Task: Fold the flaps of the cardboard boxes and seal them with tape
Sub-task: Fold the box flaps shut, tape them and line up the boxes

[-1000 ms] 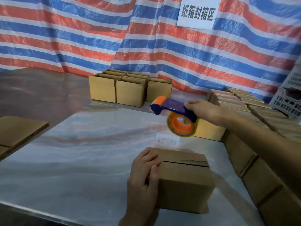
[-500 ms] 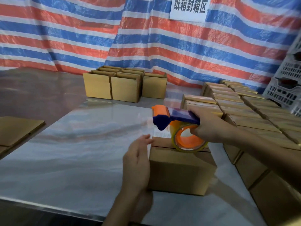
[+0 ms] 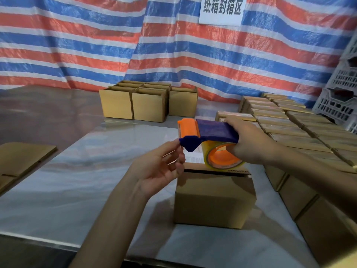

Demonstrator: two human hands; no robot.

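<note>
A small cardboard box (image 3: pixel 212 200) stands on the shiny table (image 3: pixel 67 180) in front of me, its top flaps folded down with a dark seam showing. My right hand (image 3: pixel 249 144) grips a blue and orange tape dispenser (image 3: pixel 214 130) just above the box, fingers hooked in the orange core of the clear tape roll (image 3: pixel 222 159). My left hand (image 3: pixel 156 169) is raised palm up to the left of the box, fingertips touching the dispenser's blue front tip. Whether it holds a tape end I cannot tell.
Several open-topped boxes (image 3: pixel 135 105) stand at the table's far edge. Rows of closed boxes (image 3: pixel 289 128) fill the right side. Flat cardboard (image 3: pixel 21 157) lies at the left. White plastic crates (image 3: pixel 343 97) are stacked far right before a striped tarp.
My left hand let go of the box's left side and rose to the dispenser's front tip. My right hand brought the dispenser down and closer, over the box.
</note>
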